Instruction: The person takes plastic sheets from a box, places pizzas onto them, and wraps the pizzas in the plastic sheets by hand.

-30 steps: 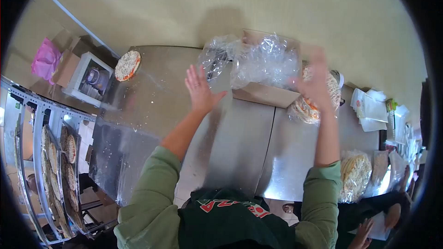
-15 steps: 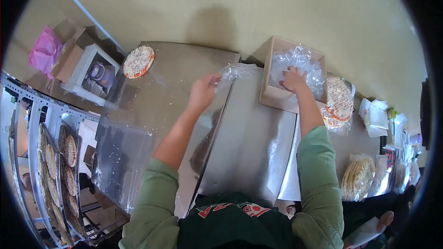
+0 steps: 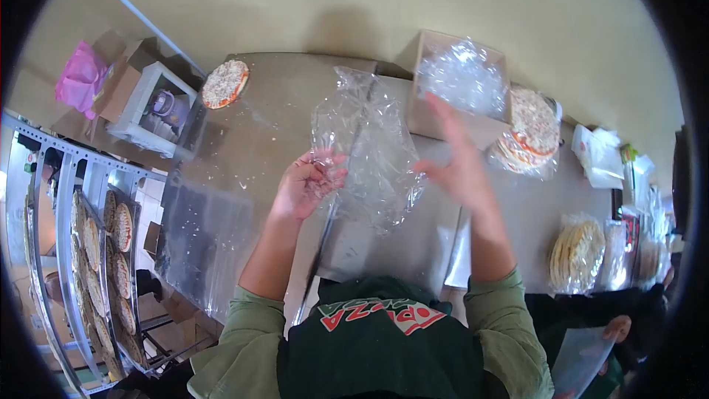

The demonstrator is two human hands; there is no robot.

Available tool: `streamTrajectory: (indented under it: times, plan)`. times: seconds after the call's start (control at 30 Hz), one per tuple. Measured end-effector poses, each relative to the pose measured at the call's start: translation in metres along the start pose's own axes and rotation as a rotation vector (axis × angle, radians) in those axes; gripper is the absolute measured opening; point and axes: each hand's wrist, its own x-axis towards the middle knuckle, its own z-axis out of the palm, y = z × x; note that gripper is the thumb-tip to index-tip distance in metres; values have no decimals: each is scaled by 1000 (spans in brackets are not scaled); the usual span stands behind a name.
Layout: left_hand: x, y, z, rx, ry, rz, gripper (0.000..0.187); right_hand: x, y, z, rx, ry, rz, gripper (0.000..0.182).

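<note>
My left hand [image 3: 314,183] is closed on the near left side of a clear plastic bag [image 3: 375,151], which hangs crumpled over the metal tabletop. To the right of the bag is my right hand [image 3: 459,162], its fingers spread and somewhat blurred, the thumb close to the bag's edge; whether it touches cannot be made out. Behind that hand stands a cardboard box [image 3: 461,120] filled with crumpled clear plastic bags [image 3: 461,74]. A topped pizza [image 3: 226,84] lies at the far left corner of the table.
Right of the box are wrapped pizzas [image 3: 533,125] and a bagged stack of crusts [image 3: 576,257]. A metal rack [image 3: 66,177] at left holds several pizzas. A clear sheet [image 3: 199,244] covers the table's left part. Another person's hand [image 3: 617,327] shows at lower right.
My right hand has come out of the box and back toward me, fingers spread. My left hand has drawn the plastic bag nearer, and the bag now hangs more unfolded between both hands.
</note>
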Motion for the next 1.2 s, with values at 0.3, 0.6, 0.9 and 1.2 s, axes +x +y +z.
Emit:
streamTrajectory:
  times: [0.3, 0.6, 0.9, 1.2]
  plan:
    - [-20, -99, 4, 62, 157, -198, 32, -112, 71, -70, 251, 231, 494, 29]
    - [-23, -164, 37, -81, -246, -374, 17, -165, 104, -27, 317, 268, 495, 7]
    - [-16, -110, 69, 1230, -75, 305, 24, -176, 57, -67, 100, 332, 447, 8]
    - [-6, -161, 121, 1141, 160, 713, 18, -174, 29, -69, 29, 438, 386, 7]
